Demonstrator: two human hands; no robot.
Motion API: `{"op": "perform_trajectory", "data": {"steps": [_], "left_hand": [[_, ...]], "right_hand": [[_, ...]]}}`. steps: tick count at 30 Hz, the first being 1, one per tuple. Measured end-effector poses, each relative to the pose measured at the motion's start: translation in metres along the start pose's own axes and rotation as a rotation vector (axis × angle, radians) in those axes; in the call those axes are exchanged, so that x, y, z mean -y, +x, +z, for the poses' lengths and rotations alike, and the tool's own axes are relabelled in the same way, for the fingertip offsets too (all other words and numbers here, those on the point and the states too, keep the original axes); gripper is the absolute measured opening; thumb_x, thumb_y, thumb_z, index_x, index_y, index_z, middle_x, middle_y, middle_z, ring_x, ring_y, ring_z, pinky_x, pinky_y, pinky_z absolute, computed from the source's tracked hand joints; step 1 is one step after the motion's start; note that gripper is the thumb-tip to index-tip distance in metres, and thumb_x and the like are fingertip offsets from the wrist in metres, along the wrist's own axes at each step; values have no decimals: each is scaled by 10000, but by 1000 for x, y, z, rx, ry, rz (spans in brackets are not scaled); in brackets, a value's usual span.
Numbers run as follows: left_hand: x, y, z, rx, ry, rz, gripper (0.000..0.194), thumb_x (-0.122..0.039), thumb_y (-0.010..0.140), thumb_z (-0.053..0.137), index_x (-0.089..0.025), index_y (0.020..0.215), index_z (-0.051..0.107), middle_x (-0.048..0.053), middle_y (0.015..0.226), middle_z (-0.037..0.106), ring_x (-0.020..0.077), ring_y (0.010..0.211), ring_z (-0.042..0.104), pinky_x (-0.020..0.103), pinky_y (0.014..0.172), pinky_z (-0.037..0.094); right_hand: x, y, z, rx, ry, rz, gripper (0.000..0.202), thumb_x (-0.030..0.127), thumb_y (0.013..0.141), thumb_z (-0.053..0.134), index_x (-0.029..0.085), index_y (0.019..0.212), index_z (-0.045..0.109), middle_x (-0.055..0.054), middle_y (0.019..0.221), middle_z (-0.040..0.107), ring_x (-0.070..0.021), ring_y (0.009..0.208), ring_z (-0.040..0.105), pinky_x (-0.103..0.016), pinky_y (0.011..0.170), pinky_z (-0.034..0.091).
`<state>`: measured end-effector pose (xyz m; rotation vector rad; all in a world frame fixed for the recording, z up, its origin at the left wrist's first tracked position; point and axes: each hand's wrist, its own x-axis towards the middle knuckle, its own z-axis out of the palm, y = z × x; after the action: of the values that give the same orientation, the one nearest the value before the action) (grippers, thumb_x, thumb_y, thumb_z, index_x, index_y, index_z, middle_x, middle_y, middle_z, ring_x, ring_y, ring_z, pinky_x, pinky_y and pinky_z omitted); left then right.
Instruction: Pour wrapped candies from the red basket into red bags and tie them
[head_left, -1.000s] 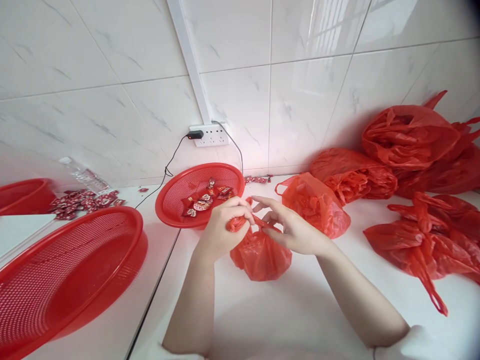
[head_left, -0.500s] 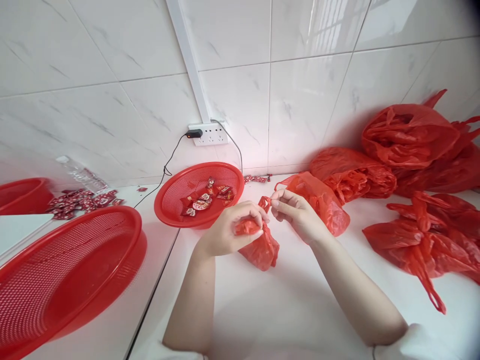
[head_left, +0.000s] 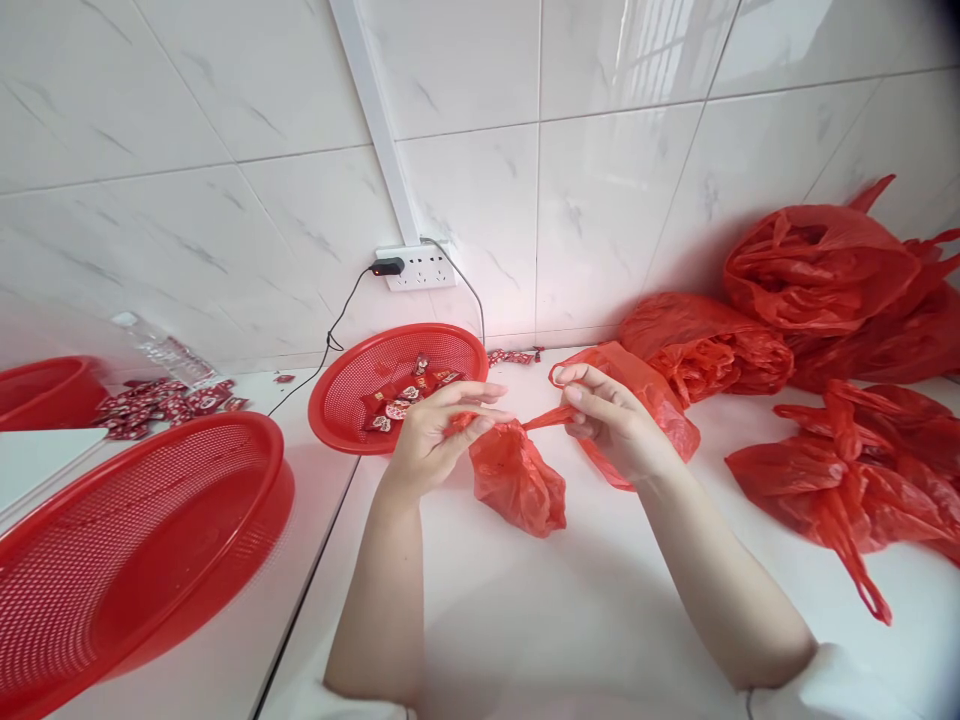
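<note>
A small red plastic bag (head_left: 517, 478) hangs between my hands just above the white table, its lower part bulging. My left hand (head_left: 448, 432) pinches one end of the bag's top between thumb and fingers, the other fingers stretched out. My right hand (head_left: 606, 412) is closed on the other handle, which is pulled out to the right in a thin taut strip. Behind my right hand lies another red bag (head_left: 679, 432). To the left of my left hand, a red mesh basket (head_left: 345, 385) holds small red packets (head_left: 382, 402).
A large red basket (head_left: 187, 560) stands at the left on the table (head_left: 525, 630), with red packets (head_left: 165, 405) and a clear bottle (head_left: 169, 350) behind it. Filled red bags (head_left: 821, 270) are heaped at the right. A cable runs from a wall socket (head_left: 427, 268).
My hands have moved apart, and the bag's handle is now stretched out to the right. The fingers of my left hand have straightened.
</note>
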<state>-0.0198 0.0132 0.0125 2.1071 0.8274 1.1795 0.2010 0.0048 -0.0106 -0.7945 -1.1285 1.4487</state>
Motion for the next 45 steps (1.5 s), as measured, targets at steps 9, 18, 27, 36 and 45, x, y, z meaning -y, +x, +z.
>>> {"op": "perform_trajectory", "data": {"steps": [9,18,27,36,45], "left_hand": [[0,-17,-44,-209,332,17,207,-272,864,553,-235,829,754,39,1073,703,221,1009,629,371,900,507],[13,-19,-54,-35,345,-214,283,-341,862,537,-221,708,743,42,1028,707,207,983,636,308,880,492],[30,-11,-33,226,404,-527,288,-439,779,577,-219,624,679,4,627,636,170,588,573,245,515,394],[20,-10,-31,271,388,-661,377,-541,787,519,-267,972,701,30,992,705,242,921,640,286,741,487],[13,-13,-44,233,565,-750,458,-593,806,451,-304,1100,650,26,1100,679,250,996,629,302,751,510]], "right_hand": [[33,-11,-48,-486,-342,-222,424,596,846,455,234,1012,599,22,505,468,-106,417,356,-245,395,230],[33,-8,-58,-616,-567,-314,319,521,829,564,235,956,631,47,488,410,-94,413,316,-246,416,235],[19,-2,-53,-443,-1149,-218,240,446,877,506,238,922,617,-31,731,652,-208,671,593,-334,621,417],[-44,8,-3,311,-1535,-43,559,413,757,669,176,1233,495,-155,1231,558,-319,1169,488,-459,953,350],[-31,10,-8,416,-1554,16,213,63,739,446,197,842,576,-35,827,632,-159,676,562,-248,535,292]]}}
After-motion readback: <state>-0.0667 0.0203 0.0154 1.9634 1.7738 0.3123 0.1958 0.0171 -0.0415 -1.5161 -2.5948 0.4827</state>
